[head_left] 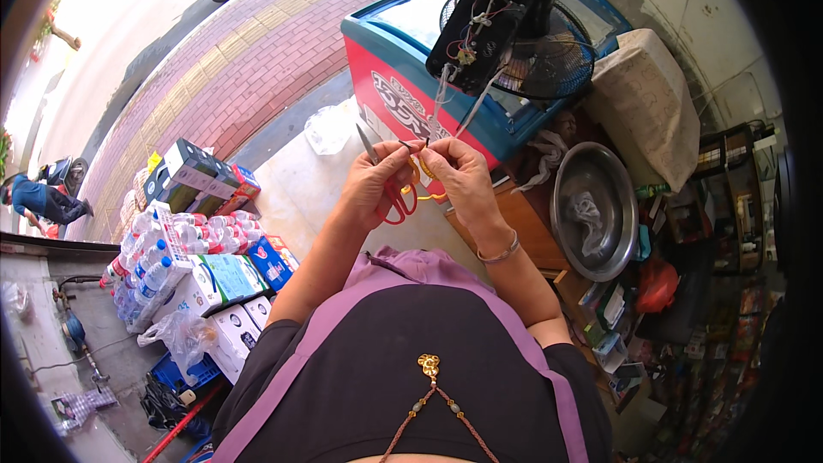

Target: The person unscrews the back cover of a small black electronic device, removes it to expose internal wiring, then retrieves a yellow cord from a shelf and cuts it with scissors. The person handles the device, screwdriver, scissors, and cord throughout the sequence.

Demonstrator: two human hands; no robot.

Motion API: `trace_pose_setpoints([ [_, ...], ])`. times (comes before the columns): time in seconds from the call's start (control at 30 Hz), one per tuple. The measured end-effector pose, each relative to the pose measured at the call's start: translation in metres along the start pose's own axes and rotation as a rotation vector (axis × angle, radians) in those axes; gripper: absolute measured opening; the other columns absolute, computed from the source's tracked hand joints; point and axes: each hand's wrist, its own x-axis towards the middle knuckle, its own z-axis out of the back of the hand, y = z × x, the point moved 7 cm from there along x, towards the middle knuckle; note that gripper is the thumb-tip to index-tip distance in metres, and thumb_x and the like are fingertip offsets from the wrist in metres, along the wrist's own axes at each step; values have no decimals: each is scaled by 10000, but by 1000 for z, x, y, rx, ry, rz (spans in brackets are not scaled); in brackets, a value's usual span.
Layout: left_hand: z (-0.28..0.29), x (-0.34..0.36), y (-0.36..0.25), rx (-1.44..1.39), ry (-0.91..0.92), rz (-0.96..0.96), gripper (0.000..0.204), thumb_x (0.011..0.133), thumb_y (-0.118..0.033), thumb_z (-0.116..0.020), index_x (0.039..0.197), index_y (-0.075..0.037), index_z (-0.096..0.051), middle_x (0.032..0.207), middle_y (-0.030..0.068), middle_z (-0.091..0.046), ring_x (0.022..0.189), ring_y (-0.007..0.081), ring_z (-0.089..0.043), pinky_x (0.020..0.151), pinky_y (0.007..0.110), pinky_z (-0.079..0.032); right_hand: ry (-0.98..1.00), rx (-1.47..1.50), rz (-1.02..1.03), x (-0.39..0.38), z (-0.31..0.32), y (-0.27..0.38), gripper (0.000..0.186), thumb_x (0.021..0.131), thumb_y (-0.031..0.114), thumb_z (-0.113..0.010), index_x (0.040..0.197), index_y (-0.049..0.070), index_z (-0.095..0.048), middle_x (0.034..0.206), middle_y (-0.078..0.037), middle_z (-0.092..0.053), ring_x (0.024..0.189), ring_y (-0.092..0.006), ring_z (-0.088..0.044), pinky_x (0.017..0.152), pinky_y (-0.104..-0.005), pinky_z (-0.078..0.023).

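Note:
My left hand (377, 182) is closed, with red-handled scissors (400, 207) tucked in it, blades pointing up and away. Its thumb and finger also pinch a thin dark wire end. Close beside it, my right hand (464, 178) pinches a wire at the fingertips, almost touching the left ones. A yellow wire (423, 198) loops below both hands. Beyond them, a black electric fan (561, 56) lies on a freezer, its base (471, 43) turned up to show loose coloured wires. Pale cords (441, 96) hang from the base toward my hands. The exact wire ends are too small to make out.
The blue and red chest freezer (364, 51) stands ahead. At right are a metal basin (561, 206) on a wooden cabinet and a cloth-covered object (643, 94). Bottled drinks (154, 279) and cartons (227, 279) are stacked at left. Outside, a person (39, 199) bends over near a paved walkway.

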Motion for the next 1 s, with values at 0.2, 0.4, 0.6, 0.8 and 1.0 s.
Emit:
trace_pose_setpoints([
  [0.2,5,1,-6,67,57,-16,166,919,-125,-613,1024,3,-628,890,59,-651,649,72,-475,627,222,-439,-29,-173,281,3,5,10,99,948,93,-555,928,0,-581,784,-18,-595,720,-65,-557,666,-187,-463],
  [0.4,7,0,-9,183,-22,-12,148,914,-101,-613,1023,-4,-634,865,49,-657,786,110,-630,699,248,-509,25,172,116,3,0,7,88,944,96,-565,911,15,-575,770,-16,-607,681,-60,-589,630,-194,-494],
  [0.6,-12,-6,-12,336,151,-99,155,897,-94,-637,1033,-20,-650,861,41,-657,775,98,-615,681,240,-495,4,-2,10,4,0,-2,74,950,93,-559,942,24,-583,718,2,-588,596,-29,-553,509,-150,-441],
  [0.8,-11,-7,-17,353,65,-166,273,890,-59,-637,1159,-23,-605,812,9,-628,702,53,-547,610,193,-427,61,67,25,-2,-8,-6,130,931,60,-576,1034,0,-628,813,11,-587,670,-31,-548,574,-165,-453],
  [1.0,-12,-10,-23,357,40,-180,461,881,-85,-653,1303,-16,-482,798,2,-611,699,54,-540,611,192,-423,115,89,86,-7,-12,3,145,935,69,-576,1052,10,-637,836,11,-585,698,-42,-551,592,-164,-436],
])
